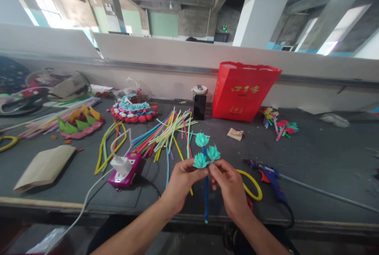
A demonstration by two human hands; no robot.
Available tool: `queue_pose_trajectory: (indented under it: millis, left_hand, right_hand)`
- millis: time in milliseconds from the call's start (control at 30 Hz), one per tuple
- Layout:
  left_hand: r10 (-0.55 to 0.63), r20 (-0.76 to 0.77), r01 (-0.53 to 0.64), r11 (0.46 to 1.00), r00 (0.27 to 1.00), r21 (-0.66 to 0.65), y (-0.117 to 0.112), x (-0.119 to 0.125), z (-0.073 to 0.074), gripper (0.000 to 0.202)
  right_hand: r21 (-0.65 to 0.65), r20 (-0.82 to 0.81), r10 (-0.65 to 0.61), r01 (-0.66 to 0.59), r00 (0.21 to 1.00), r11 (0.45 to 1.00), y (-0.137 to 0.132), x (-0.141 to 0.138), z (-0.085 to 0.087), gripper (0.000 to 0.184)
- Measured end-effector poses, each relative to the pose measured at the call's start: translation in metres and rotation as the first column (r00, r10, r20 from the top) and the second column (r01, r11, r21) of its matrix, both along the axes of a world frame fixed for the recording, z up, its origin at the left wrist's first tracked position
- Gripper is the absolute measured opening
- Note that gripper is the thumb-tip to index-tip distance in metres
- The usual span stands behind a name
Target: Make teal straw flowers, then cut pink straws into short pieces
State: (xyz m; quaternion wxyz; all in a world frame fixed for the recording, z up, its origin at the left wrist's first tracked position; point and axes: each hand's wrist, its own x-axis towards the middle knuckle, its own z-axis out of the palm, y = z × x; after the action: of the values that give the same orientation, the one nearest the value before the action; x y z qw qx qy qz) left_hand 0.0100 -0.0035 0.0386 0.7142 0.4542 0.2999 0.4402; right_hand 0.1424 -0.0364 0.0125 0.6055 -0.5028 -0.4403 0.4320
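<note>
Between my hands stands a craft flower [206,192] with a blue stem and three turquoise blooms. My left hand [185,182] is closed at the lower left bloom, its thumb and fingers pinching near the stem. From the other side my right hand [227,184] pinches just under the right bloom, fingertips close to the left thumb. The stem hangs below both hands, past the table's front edge in view. Just right of my right hand lie a yellow loop [254,186] and a blue glue gun [271,178] with a long glue stick in it.
Colored straw-like strips [166,132] lie in a pile behind my left hand. A purple power strip [126,172] with a white plug sits at left. At the back stand a phone [199,107] leaning on a cup and a red bag [245,93]. A brown paper packet [44,168] lies far left.
</note>
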Motion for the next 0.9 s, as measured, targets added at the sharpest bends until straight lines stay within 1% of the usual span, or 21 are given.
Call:
queue_pose_trajectory:
  millis: [67, 233, 300, 367, 500, 600, 733, 900]
  left_hand:
    - [-0.015, 0.012, 0.016, 1.0, 1.0, -0.013, 0.0, 0.0, -0.002, 0.015]
    - [0.007, 0.053, -0.001, 0.994, 0.999, -0.106, 0.002, 0.001, -0.009, 0.012]
    - [-0.003, 0.06, 0.01, 0.993, 0.998, -0.119, 0.002, 0.001, -0.011, 0.013]
    - [0.009, 0.053, -0.003, 0.994, 0.999, -0.107, 0.002, 0.001, -0.011, 0.013]
    - [0.097, 0.043, -0.092, 0.989, 0.994, -0.112, 0.005, 0.0, -0.011, 0.015]
    - [0.122, 0.042, -0.116, 0.984, 0.992, -0.137, 0.007, -0.001, -0.01, 0.018]
    - [0.123, 0.027, -0.119, 0.986, 0.992, -0.12, 0.008, -0.002, -0.007, 0.021]
    - [0.192, -0.003, -0.191, 0.977, 0.981, -0.091, 0.006, -0.001, 0.0, 0.026]
  right_hand:
    - [-0.009, -0.064, -0.006, 0.005, 0.998, 1.0, -0.001, 0.0, 0.0, 0.027]
    - [-0.032, -0.188, -0.027, 0.021, 0.982, 0.999, -0.001, -0.002, 0.0, 0.024]
    - [-0.031, -0.216, -0.033, 0.027, 0.976, 0.999, -0.002, -0.003, 0.0, 0.024]
    - [-0.028, -0.218, -0.029, 0.023, 0.975, 0.999, -0.001, -0.003, 0.001, 0.024]
    - [-0.024, -0.154, 0.051, -0.055, 0.987, 0.998, -0.001, -0.005, 0.002, 0.029]
    - [0.001, -0.097, 0.091, -0.091, 0.991, 0.996, -0.001, -0.007, 0.003, 0.031]
    - [0.011, 0.001, 0.063, -0.063, 0.998, 0.998, -0.002, -0.007, 0.004, 0.023]
    - [-0.051, 0.074, 0.05, -0.046, 0.996, 0.998, -0.004, -0.009, 0.003, 0.026]
